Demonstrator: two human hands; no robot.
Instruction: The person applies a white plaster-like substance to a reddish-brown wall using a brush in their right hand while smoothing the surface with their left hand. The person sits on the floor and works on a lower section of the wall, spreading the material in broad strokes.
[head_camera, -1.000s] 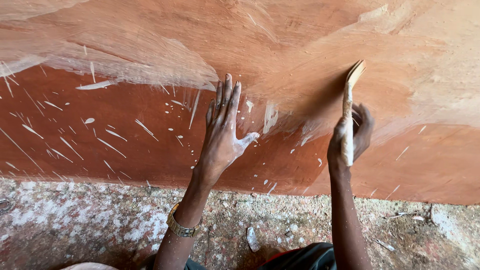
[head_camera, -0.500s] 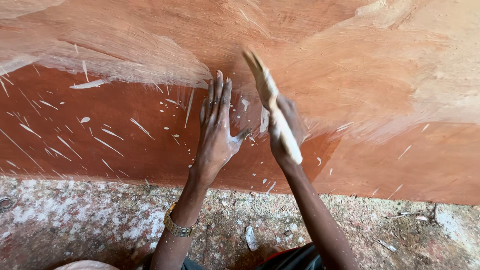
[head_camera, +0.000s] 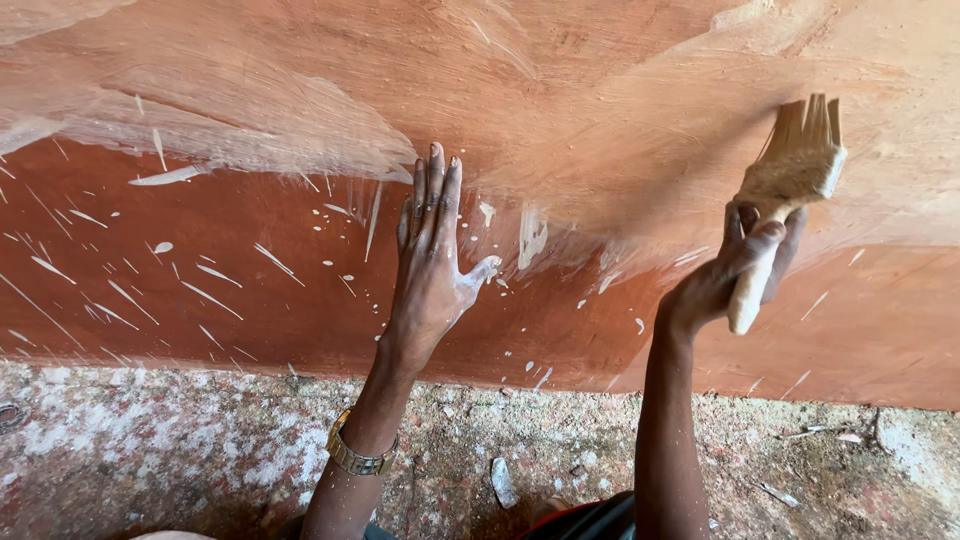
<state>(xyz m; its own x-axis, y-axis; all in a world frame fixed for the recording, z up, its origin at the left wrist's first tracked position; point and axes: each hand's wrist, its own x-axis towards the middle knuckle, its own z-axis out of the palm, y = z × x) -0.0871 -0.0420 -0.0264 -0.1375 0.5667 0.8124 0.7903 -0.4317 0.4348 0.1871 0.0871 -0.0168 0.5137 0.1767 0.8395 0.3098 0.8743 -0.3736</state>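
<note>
No container shows. The wide flat paintbrush with pale bristles and a whitewashed wooden handle (head_camera: 785, 190) sits right, bristles against the reddish-brown plastered wall (head_camera: 250, 250), gripped closed by the right hand (head_camera: 735, 275). The left hand (head_camera: 430, 265) lies open, flat on the wall. Both forearms are cut off at the near edge.

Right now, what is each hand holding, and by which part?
The right hand holds a paintbrush by its handle. The left hand holds nothing; it lies flat on the wall.
</note>
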